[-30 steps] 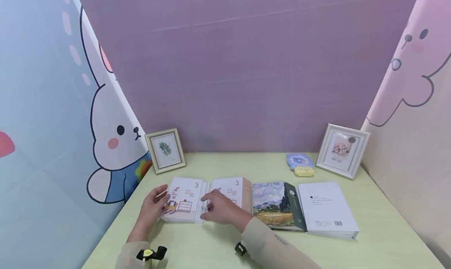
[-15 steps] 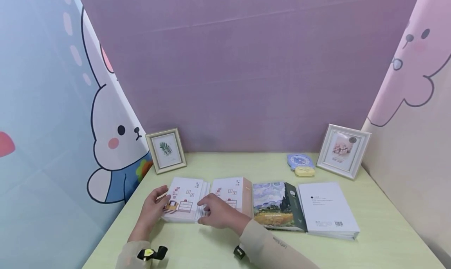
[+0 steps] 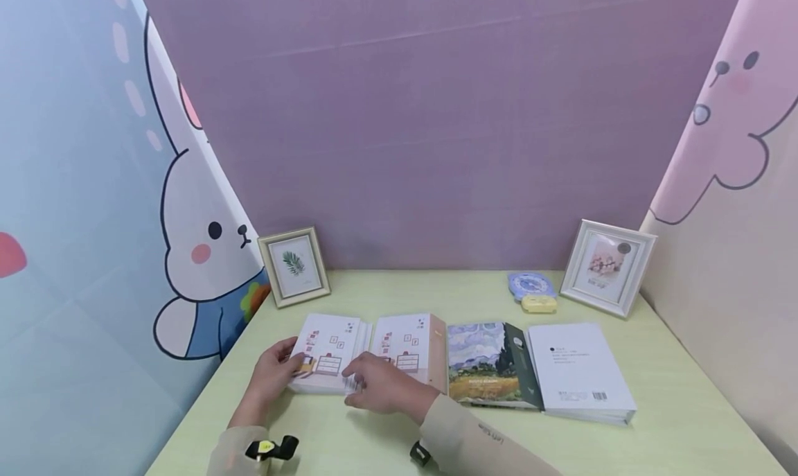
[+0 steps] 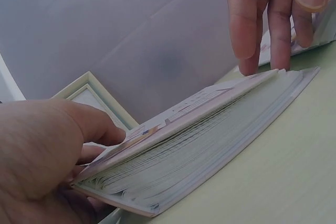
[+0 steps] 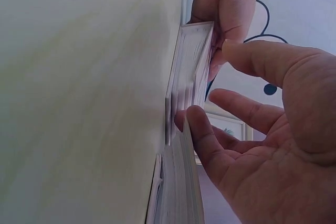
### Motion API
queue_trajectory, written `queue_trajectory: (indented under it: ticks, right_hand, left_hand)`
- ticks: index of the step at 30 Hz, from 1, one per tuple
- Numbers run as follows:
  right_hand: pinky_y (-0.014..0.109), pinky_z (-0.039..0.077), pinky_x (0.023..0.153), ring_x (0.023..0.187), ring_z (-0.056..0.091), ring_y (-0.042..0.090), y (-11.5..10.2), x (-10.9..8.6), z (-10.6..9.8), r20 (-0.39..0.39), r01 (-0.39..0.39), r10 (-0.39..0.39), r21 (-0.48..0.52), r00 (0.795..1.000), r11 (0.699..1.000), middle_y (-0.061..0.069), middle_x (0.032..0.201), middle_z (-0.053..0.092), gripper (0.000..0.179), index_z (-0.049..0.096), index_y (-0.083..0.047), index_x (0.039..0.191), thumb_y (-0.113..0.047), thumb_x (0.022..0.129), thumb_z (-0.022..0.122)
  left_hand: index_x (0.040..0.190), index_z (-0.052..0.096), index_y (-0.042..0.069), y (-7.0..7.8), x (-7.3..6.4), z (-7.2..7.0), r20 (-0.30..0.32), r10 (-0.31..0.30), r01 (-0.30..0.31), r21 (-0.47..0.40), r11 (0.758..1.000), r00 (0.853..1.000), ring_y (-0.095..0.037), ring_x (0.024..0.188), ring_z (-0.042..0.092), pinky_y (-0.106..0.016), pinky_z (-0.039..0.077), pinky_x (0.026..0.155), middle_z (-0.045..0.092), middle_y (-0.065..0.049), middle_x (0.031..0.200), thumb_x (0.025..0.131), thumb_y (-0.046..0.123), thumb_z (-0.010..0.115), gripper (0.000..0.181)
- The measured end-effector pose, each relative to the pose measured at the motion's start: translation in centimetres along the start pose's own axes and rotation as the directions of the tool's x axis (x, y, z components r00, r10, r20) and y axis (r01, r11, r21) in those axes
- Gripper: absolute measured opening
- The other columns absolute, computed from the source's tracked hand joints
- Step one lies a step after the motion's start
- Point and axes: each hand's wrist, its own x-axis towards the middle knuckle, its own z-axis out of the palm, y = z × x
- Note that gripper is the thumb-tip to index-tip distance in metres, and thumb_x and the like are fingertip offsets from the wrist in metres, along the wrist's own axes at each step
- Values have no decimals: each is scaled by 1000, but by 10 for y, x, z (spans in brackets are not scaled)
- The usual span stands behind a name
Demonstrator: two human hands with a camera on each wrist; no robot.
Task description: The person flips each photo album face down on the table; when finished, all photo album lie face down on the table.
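In the head view, a white photo album with a drawn room on its cover lies at the left of a row. My left hand grips its left edge; in the left wrist view the thumb lies on the cover and the fingers go down the side. My right hand is at the album's right edge, fingers reaching down to the page edges with the thumb held apart. Behind it, partly covered by the right hand, is a matching album with a pink spine.
Farther right lie a landscape-cover album with a green spine and a white album showing a barcode. A blue round object and a small yellow one sit behind. Picture frames stand at both back corners.
My right hand has moved slightly left and toward the near corner along the album's right edge. The left hand has shifted a little, its thumb farther over the cover. The albums stay in place.
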Motion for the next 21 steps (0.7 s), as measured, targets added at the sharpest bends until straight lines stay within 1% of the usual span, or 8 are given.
queue_trajectory:
  ticks: [3,10,17,21]
  right_hand:
    - [23,53,90,103,58,4,0,0,2,8,-5,5,-8,1000,1000,-8,119,61,50,69,-20,134,-35,88,84]
    - [22,53,87,101,57,4,2,0,4,23,-23,22,20,999,1000,-7,125,58,51,70,-21,134,-34,88,84]
    - [23,52,91,101,56,3,1,0,4,28,-26,25,18,999,1000,-5,134,55,53,70,-20,135,-36,87,84]
    - [24,52,92,102,55,3,1,-1,3,23,-21,20,15,1000,1000,-5,135,53,54,69,-20,136,-37,87,84]
  left_hand:
    - [154,46,-1,0,-1,1,-2,7,-7,7,1000,1000,-31,125,57,-48,46,110,57,-22,145,105,20,62,55]
    - [153,48,0,2,-2,1,-9,22,-22,20,1000,1000,-32,126,57,-50,46,111,55,-22,146,105,20,62,54]
    - [154,47,2,2,-2,0,-11,28,-28,19,999,1000,-34,129,54,-50,44,112,53,-22,148,105,22,63,56]
    - [155,46,3,5,-2,0,-23,37,-37,-5,999,999,-33,131,54,-46,45,112,53,-21,149,105,23,63,56]
